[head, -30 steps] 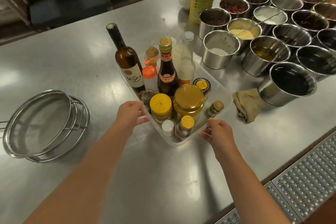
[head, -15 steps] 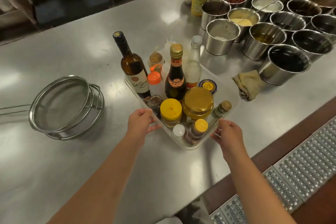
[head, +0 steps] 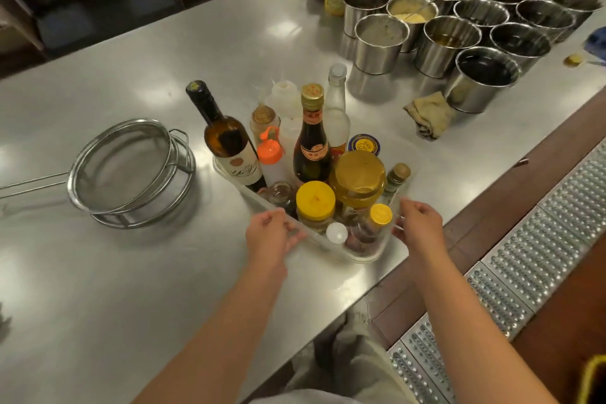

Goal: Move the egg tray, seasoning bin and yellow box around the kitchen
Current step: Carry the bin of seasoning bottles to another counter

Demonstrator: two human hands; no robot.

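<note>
Currently, near to far:
Left hand (head: 270,234): gripping the near left rim of the seasoning bin (head: 367,251), fingers curled closed over the clear plastic edge.
Right hand (head: 418,226): gripping the near right rim, fingers likewise curled closed on the wall; 2 hands are sharing the load.
Seasoning bin: sitting at the near edge of the steel counter (head: 131,289), its near corner now reaching close to the counter's lip, whereas 1 second ago it was lying farther in; the bin is being drawn toward the person.
Contents: 1 wine bottle (head: 229,141), 1 dark sauce bottle (head: 311,141), a yellow-lidded jar (head: 315,202) and a gold-lidded jar (head: 357,179) are standing upright and crowded together.
Meaning for the task: the bin leg is probably just starting, with a lift off the counter likely coming next; tall bottles may tip if the bin is tilting.
Strainers (head: 131,170): resting stacked to the left, well apart from the bin.
Cloth (head: 428,113): lying crumpled beyond the bin, to the right.
Steel canisters (head: 485,75): clustering at the far right, untouched.
Egg tray, yellow box: not identifiable in this view.
</note>
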